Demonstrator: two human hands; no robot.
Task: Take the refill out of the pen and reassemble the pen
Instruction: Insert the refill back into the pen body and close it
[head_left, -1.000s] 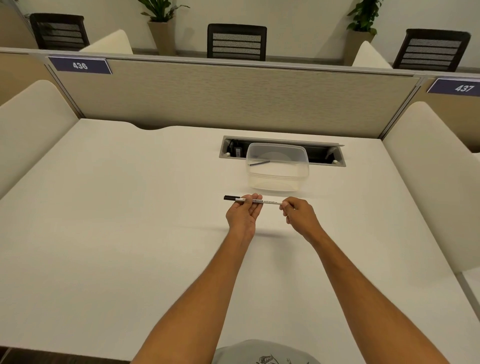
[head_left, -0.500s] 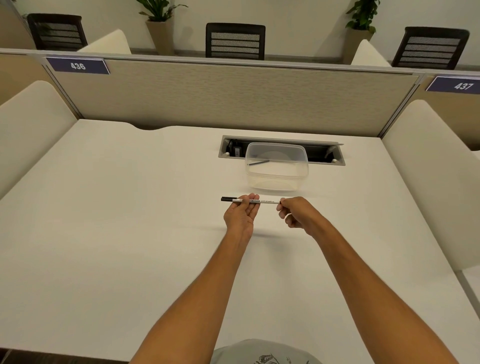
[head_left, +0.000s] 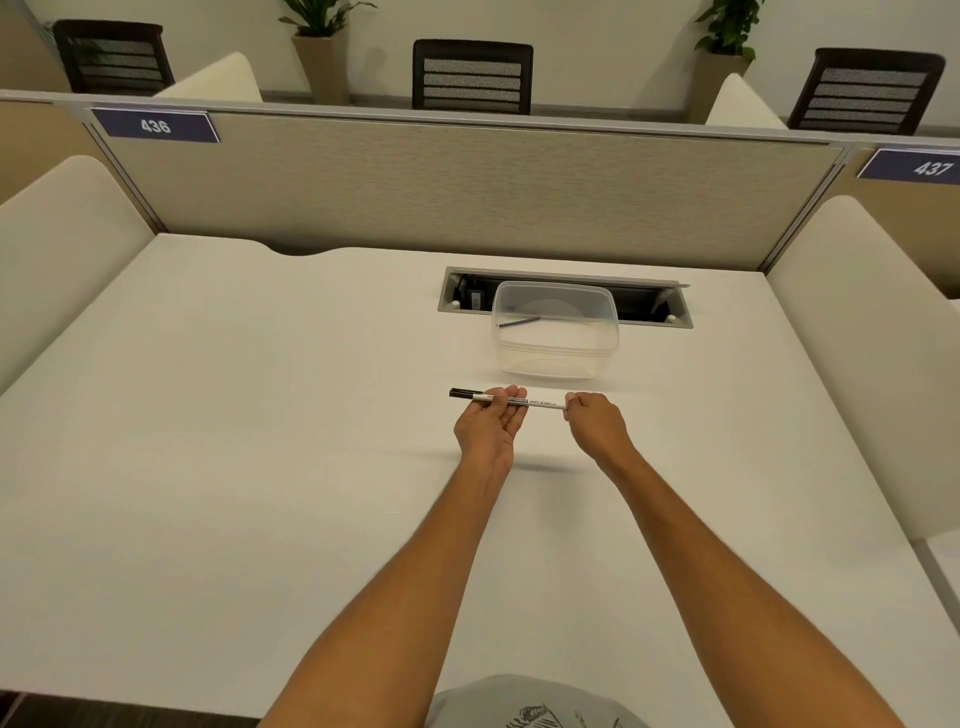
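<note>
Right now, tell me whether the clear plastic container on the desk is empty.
Not empty. The clear plastic container has no lid, and one thin dark stick lies inside.

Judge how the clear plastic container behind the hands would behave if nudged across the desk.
The clear container looks thin-walled and holds only one thin dark stick, so it is probably light and would slide easily on the smooth desk. Its wide, low shape suggests it is unlikely to tip.

A smooth, matt white finish is shown by the counter (head_left: 260, 415); clear glossy plastic by the container (head_left: 556, 332); woven cloth by the divider panel (head_left: 467, 192); smooth plastic by the pen (head_left: 543, 404)
</note>
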